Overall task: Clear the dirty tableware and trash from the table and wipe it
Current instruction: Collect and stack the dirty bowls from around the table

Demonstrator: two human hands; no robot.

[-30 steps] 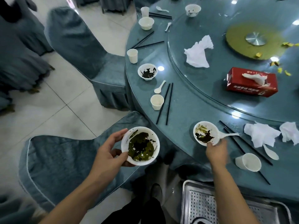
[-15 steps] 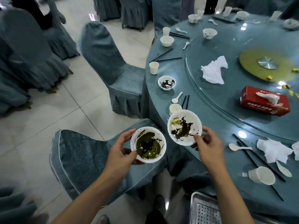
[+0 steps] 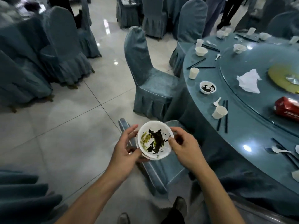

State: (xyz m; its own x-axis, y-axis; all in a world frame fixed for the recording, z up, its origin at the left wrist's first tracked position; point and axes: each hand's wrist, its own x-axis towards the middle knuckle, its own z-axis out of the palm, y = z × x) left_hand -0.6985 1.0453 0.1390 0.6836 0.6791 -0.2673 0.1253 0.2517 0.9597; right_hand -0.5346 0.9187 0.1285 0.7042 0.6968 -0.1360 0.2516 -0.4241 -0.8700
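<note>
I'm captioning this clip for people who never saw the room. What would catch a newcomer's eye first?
First, the stacked dirty bowls at centre, smeared dark and green, held over the floor between the left hand and right hand. Next, the round blue table at right, littered with another dirty bowl, paper cups, black chopsticks and a crumpled napkin. Blue-covered chairs fill the room behind.

Banquet hall: rows of chairs in blue fabric covers [image 3: 150, 75] stand on glossy floor tiles [image 3: 64, 126] around a large round worktop [image 3: 242, 131] carrying a glass turntable [image 3: 267, 101].
</note>
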